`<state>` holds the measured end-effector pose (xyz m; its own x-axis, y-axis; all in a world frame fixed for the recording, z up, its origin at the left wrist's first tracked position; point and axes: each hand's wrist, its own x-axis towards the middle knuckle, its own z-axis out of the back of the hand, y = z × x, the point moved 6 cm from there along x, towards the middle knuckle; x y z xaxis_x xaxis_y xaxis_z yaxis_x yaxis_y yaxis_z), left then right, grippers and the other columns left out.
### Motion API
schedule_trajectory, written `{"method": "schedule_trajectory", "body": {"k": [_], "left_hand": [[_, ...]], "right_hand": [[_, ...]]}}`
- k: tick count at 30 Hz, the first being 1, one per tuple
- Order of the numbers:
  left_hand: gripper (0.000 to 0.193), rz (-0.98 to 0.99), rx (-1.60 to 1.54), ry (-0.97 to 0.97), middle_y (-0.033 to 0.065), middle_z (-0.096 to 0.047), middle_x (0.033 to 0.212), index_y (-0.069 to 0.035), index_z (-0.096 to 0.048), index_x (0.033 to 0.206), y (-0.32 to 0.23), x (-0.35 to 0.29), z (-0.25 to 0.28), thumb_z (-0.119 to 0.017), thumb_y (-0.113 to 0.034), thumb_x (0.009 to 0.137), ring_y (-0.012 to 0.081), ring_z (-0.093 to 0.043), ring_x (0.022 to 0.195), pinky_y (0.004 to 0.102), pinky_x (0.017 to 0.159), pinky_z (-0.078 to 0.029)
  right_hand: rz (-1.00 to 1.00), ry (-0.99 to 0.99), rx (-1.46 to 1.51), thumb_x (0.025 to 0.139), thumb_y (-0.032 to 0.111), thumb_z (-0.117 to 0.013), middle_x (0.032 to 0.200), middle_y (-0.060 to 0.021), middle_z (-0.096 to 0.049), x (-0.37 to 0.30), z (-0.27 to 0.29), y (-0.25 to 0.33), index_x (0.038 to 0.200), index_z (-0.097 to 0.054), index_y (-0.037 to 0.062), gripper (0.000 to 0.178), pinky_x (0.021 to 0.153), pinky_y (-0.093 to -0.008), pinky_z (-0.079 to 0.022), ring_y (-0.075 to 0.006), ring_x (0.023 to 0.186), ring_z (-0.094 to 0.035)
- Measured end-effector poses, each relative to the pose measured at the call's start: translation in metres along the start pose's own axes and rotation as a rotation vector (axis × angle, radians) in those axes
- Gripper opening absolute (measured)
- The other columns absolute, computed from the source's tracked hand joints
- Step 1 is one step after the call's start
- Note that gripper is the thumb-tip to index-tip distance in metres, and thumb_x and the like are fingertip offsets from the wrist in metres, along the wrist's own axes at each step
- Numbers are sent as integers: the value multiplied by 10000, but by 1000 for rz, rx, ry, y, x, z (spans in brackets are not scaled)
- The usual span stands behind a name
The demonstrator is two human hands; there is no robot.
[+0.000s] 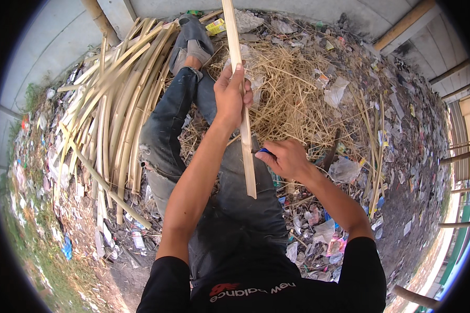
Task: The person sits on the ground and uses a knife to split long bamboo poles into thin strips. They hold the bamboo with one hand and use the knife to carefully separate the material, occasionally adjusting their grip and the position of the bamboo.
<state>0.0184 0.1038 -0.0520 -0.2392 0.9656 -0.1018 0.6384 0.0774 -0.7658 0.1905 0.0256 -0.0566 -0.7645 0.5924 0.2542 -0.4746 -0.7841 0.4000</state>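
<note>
A long, pale split bamboo strip (248, 167) runs from the top of the view down over my lap, its lower end above my thigh. My left hand (230, 98) is wrapped round the strip at about mid-length. My right hand (288, 158) is closed on a small knife with a blue handle (267, 152); most of the handle is hidden in the fingers. The knife's short dark blade meets the strip's right edge, below my left hand. My legs, in torn dark jeans (164, 122), lie under and to the left of the strip.
Many split bamboo lengths (122, 141) are heaped at the left, some crossing. Thin shavings (292, 99) cover the ground ahead. Several thin strips (375, 151) lie at the right. Plastic litter (326, 229) is scattered round. A grey wall (344, 18) with wooden posts (404, 23) stands beyond.
</note>
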Motion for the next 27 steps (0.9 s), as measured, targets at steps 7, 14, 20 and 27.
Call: {"method": "schedule_trajectory", "body": {"k": [7,14,20,27], "left_hand": [[436,56,-47,74,-21,-461,653,-76,-538,1345,7,-1,1,-536,-402,1056,77,-382,450,246,406,-292],[476,98,-54,102,-27,-440,645,-72,-512,1380,25,-11,5,-517,-424,1059,67,-365,442,236,397,-289],[486,45,-90,28,-44,-409,634,-78,-500,1386,-6,12,15,-508,-438,1061,49,-346,461,228,395,-284],[496,-69,-305,205,-52,-377,577,-105,-560,1330,-64,34,21,-474,-510,1055,42,-315,404,192,339,-289]], "right_hand": [[21,52,21,990,456,-583,534,-121,-574,-2,-17,1,740,-590,88,445,473,-450,-447,-354,497,-598],[-100,223,168,990,450,-582,516,-174,-557,-30,-41,7,744,-612,75,449,508,-491,-467,-396,521,-606],[-10,612,23,987,520,-537,573,-167,-621,-76,-70,47,795,-693,102,486,567,-494,-526,-404,588,-648],[-100,378,311,954,458,-623,570,-156,-602,-67,-43,29,775,-669,76,424,551,-453,-489,-387,575,-631]]}}
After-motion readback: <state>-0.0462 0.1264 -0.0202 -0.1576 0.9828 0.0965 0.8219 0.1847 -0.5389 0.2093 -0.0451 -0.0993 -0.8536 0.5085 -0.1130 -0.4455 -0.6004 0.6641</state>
